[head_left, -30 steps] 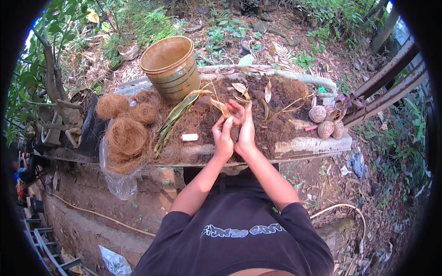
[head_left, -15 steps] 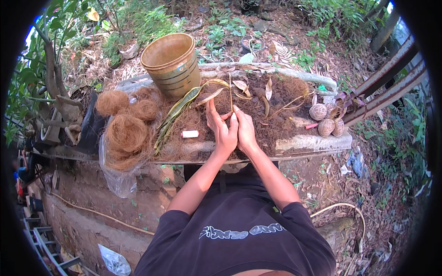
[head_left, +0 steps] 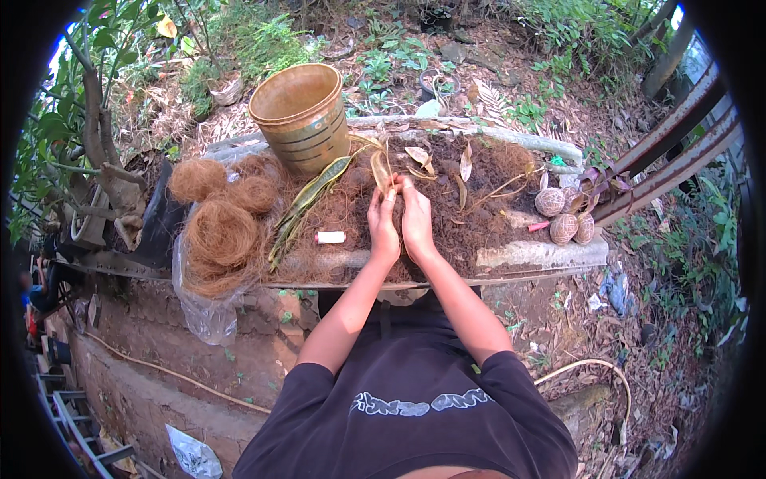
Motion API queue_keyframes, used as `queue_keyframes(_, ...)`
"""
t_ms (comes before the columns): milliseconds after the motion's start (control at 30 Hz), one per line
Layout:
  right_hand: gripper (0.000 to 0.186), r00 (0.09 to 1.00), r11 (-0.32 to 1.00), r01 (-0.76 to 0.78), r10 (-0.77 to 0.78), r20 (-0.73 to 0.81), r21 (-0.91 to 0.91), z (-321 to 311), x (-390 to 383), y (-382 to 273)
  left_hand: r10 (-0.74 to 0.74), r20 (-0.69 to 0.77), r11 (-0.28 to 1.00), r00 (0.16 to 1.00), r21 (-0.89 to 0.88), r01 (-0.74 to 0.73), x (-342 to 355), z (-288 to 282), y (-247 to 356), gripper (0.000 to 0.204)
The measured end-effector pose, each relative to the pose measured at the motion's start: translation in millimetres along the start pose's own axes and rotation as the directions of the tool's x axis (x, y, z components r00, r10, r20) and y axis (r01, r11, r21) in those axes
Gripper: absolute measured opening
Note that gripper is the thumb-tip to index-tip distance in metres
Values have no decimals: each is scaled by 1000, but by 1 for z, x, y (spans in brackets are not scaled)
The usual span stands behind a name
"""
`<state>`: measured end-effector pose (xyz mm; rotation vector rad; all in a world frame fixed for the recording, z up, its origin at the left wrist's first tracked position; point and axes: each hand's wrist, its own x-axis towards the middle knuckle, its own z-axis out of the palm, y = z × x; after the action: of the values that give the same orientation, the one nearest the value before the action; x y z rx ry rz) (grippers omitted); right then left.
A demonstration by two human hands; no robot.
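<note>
Above the bench, my left hand and my right hand are close together, with fingertips pinched at the base of a dry plant stem. A curled tan dried leaf rises from between the fingers. What else may lie between the palms is hidden. Left of my hands, a white thread spool with a pink end lies on brown fibre. A long green-and-yellow leaf slants beside it. Dark soil spreads to the right under several dry leaves.
Behind the long leaf stands a brown plastic pot. Several bundles of coconut fibre rest on clear plastic at the left. String-wrapped balls with a purple-leaved plant sit at the right end, near rusty metal bars.
The dried stem has tilted left and its leaf now stands upright by my fingertips. My left hand's raised fingers have folded in, and both hands have shifted slightly.
</note>
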<state>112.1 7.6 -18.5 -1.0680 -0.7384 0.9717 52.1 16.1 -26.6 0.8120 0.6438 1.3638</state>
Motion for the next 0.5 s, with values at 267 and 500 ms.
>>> queue_keyframes(267,40,927,884,272,-346,-143,-380,16,0,-9,-81,-22,996,996,-40,80,-1,-3,8,39)
queue_keyframes(500,40,940,935,240,-291,-180,-261,13,2,-6,34,-69,996,997,84,-29,-5,-2,2,12)
